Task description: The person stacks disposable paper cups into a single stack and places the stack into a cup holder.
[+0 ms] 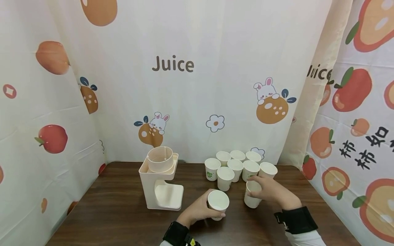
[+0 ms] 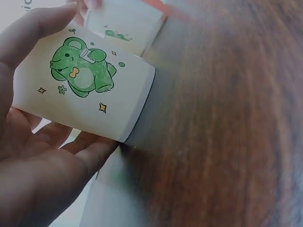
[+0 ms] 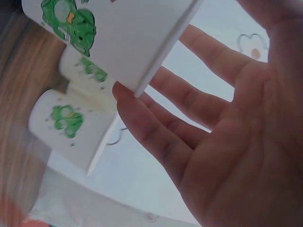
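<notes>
My left hand holds a white paper cup upright over the front middle of the table, thumb on one side and fingers curled round the other. A green cartoon animal printed on this cup faces the left wrist camera. To the right, my right hand grips another white paper cup near its rim, thumb on the near side and fingers reaching round the far side. In the right wrist view, fingers pass behind that cup's rim, with a gap between palm and cup.
Several more white paper cups stand upright in a cluster behind both hands. A cream-coloured stand with a round cup-like top is at the left on the dark wooden table. Fruit-printed curtains hang behind and at both sides.
</notes>
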{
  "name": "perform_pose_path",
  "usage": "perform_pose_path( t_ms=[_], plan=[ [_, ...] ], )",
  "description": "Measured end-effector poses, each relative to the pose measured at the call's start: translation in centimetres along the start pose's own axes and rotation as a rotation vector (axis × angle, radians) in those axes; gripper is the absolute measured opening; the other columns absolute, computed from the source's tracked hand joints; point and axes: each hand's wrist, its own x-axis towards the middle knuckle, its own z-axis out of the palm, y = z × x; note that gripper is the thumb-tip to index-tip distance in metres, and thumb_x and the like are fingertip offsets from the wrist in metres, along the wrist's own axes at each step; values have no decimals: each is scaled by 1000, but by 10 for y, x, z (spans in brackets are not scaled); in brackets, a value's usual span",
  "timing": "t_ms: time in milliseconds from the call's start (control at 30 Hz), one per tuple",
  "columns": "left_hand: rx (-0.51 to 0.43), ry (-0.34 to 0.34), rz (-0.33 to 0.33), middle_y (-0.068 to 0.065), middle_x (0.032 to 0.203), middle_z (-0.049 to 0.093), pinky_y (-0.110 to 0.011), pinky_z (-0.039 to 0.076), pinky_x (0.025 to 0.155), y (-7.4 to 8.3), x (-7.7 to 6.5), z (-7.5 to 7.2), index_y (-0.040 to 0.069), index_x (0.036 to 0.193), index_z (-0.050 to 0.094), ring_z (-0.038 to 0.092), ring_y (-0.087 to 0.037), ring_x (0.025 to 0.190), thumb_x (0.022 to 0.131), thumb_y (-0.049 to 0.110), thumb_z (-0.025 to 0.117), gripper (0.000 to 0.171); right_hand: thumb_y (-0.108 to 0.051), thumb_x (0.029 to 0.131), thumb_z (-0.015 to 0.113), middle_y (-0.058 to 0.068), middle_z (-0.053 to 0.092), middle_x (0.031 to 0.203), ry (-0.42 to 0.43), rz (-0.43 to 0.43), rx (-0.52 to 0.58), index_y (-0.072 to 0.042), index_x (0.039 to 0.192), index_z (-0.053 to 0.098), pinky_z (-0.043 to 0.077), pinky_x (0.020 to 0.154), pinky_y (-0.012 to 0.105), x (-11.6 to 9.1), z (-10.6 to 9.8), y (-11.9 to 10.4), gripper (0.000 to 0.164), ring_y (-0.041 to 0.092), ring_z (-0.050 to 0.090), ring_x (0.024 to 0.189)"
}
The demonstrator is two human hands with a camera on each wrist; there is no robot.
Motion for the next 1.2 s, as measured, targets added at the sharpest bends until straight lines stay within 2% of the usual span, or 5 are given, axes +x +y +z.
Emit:
perform_pose_path(
  t_ms=[200, 367, 533, 900, 1200],
  plan=[
    [6, -1, 5, -1, 121, 61, -39, 44, 96, -1, 1, 0, 11, 137, 48, 57, -18, 112, 78, 8, 86, 69, -37, 87, 79, 21, 57, 125, 17, -62, -3, -9, 126, 66, 50, 86, 50, -2, -12, -24, 50, 36, 58, 111],
    [10, -2, 13, 0, 121, 61, -40, 43, 96, -2, 1, -1, 12, 136, 49, 57, -18, 112, 78, 9, 86, 69, -42, 90, 75, 18, 58, 127, 4, -38, -6, -13, 133, 63, 49, 89, 53, -3, -23, -43, 53, 35, 58, 113],
    [7, 0, 19, 0, 120, 61, -39, 44, 95, -4, 1, -2, 13, 135, 49, 58, -19, 111, 78, 10, 86, 68, -45, 92, 71, 17, 59, 129, 15, -49, -13, -13, 135, 62, 48, 93, 55, -5, -28, -55, 54, 37, 56, 118],
    [7, -10, 26, -1, 121, 60, -39, 45, 94, -6, 0, -1, 12, 136, 48, 58, -18, 111, 79, 9, 86, 68, -46, 94, 69, 7, 63, 125, 97, -215, -43, -17, 134, 64, 48, 94, 51, -8, -37, -75, 50, 29, 59, 117],
    [9, -5, 12, 0, 121, 60, -39, 44, 95, -1, -1, -1, 12, 136, 48, 57, -18, 111, 80, 6, 84, 68, -43, 94, 70, 8, 62, 129, 118, -252, -35, -18, 135, 63, 50, 92, 50, -10, -38, -89, 48, 29, 58, 118]
  ],
)
